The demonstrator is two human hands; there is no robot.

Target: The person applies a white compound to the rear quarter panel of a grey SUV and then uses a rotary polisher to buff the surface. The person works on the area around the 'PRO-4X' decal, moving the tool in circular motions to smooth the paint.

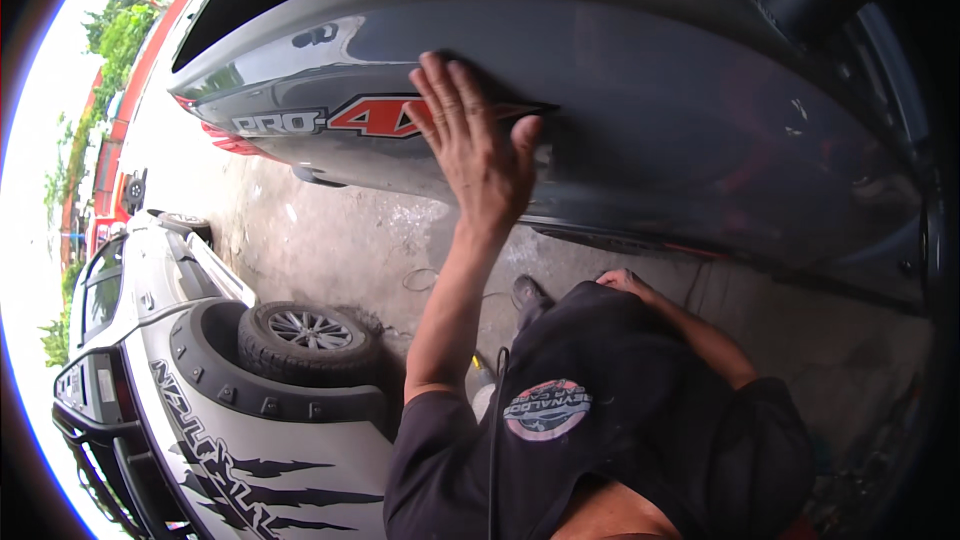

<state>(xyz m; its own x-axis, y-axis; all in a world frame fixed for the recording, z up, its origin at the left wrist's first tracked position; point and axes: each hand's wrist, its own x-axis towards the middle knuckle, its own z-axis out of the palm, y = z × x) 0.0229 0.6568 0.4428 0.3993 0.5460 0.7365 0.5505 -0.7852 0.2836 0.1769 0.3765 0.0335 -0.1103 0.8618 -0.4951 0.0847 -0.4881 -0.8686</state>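
Observation:
My left hand (pixel 478 145) is spread, with its back toward me and its thumb pointing out to the right. It lies flat on, or very close over, the glossy grey side panel (pixel 650 90) of a vehicle. The fingers cover part of a red, black-edged decal (pixel 375 116), with pale lettering (pixel 278 124) to its left. My right hand (pixel 622 282) is low, near my knee at the front of my dark shirt (pixel 640 380). Its fingers are mostly hidden, and I see nothing in it.
A light-coloured pickup (pixel 165 310) with black claw-like graphics stands to the left, its front or rear wheel (pixel 310 335) facing me. Concrete floor (pixel 330 230) lies between the vehicles. My shoe (pixel 527 290) shows below the panel. A dark cord (pixel 497 430) hangs along my shirt.

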